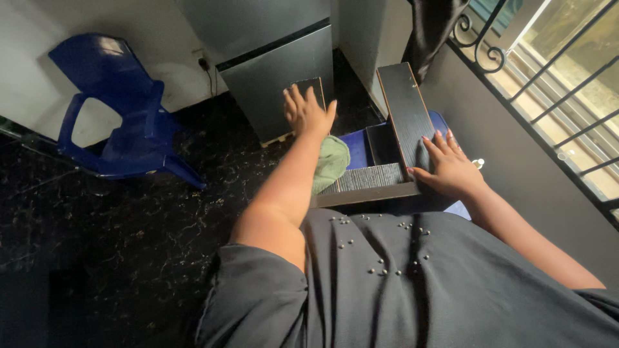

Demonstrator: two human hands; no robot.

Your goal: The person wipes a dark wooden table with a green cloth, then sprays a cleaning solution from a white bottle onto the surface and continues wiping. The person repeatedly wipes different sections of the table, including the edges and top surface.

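Hands (307,113) (449,169) flat on board edges (405,116).

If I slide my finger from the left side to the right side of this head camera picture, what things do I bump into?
Blue plastic chair → left hand → green cloth → dark wooden board → right hand → window bars.

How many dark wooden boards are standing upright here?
2: one dark wooden board under the left hand, another dark board by the right hand. Others may be hidden.
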